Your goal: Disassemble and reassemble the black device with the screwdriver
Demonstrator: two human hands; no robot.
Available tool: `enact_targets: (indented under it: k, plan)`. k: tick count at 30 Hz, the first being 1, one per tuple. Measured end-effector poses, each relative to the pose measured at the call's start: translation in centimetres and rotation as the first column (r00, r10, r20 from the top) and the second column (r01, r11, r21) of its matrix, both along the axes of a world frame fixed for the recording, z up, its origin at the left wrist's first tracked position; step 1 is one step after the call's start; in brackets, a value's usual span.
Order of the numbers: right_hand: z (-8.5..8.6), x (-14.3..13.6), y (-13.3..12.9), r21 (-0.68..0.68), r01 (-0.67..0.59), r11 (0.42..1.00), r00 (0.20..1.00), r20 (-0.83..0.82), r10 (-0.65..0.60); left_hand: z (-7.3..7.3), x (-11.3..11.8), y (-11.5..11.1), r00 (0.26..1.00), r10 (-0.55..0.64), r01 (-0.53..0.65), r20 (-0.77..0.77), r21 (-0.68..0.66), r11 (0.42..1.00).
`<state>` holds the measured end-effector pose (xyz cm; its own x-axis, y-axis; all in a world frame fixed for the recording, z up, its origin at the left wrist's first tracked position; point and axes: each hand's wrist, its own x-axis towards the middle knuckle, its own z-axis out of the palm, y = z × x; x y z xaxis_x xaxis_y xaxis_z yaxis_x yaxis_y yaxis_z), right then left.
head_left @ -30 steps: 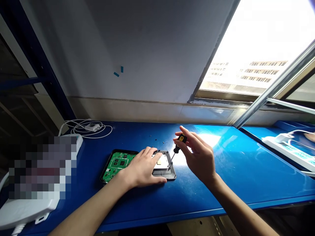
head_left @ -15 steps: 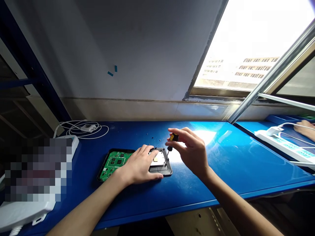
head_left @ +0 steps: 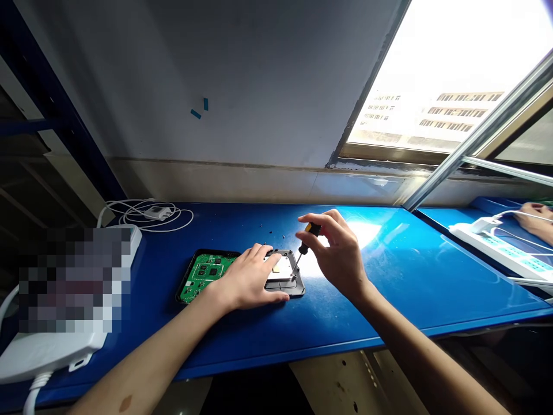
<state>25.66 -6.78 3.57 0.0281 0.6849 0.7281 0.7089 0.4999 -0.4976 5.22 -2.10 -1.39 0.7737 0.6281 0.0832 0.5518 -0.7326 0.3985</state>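
Note:
A black-and-yellow screwdriver point(head_left: 304, 249) is pinched between the thumb and fingers of my right hand point(head_left: 339, 253). It leans, its tip down at the right part of an opened black plastic casing point(head_left: 298, 288). My left hand point(head_left: 248, 276) lies over the middle of that casing, fingers spread and pressing down. A silver-white metal plate point(head_left: 283, 272) with a small yellowish pad shows beside its fingertips. Left of the hand, a green circuit board point(head_left: 201, 276) sits in the other part of the casing. My left hand hides the middle of both parts.
Several tiny dark bits, perhaps screws, lie behind the casing on the blue table point(head_left: 389, 288). A white power strip point(head_left: 86, 346) is at left, partly blurred out, near a coiled white cable point(head_left: 185, 219). Another power strip point(head_left: 496, 248) and a person's hand point(head_left: 536, 218) are at right.
The view has tilted and shifted slightly. The screwdriver leans more, with its handle farther right relative to the casing. My left hand stays on the casing.

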Motion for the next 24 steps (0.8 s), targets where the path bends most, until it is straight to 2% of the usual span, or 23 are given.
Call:
enact_targets:
  k: [3,5,11,18,21,24]
  plan:
    - [-0.2,0.0,-0.4,-0.069,-0.126,0.990,0.990,-0.072,0.121,0.0,0.0,-0.1,1.000,-0.005,0.005,0.000,0.002,1.000]
    - [-0.2,0.1,-0.6,-0.084,-0.168,0.982,0.984,-0.079,0.162,0.1,0.1,-0.1,1.000,-0.004,0.004,-0.004,0.002,1.000]
    - [-0.3,0.5,-0.5,0.011,0.021,1.000,0.998,0.051,-0.021,0.1,0.1,-0.1,1.000,0.003,-0.003,-0.026,0.004,1.000]
    - [0.1,0.7,-1.5,-0.063,-0.107,0.992,0.991,0.070,0.111,0.3,0.0,-0.1,1.000,0.002,-0.002,-0.026,0.008,1.000]
    - [0.3,1.2,-1.4,-0.029,-0.093,0.995,0.993,0.075,0.095,0.5,0.1,-0.2,0.999,0.004,-0.003,-0.037,0.007,1.000]
    - [0.4,1.6,-1.0,0.022,-0.011,1.000,0.995,0.097,0.009,0.6,0.1,-0.2,0.999,0.004,-0.004,-0.049,0.004,1.000]
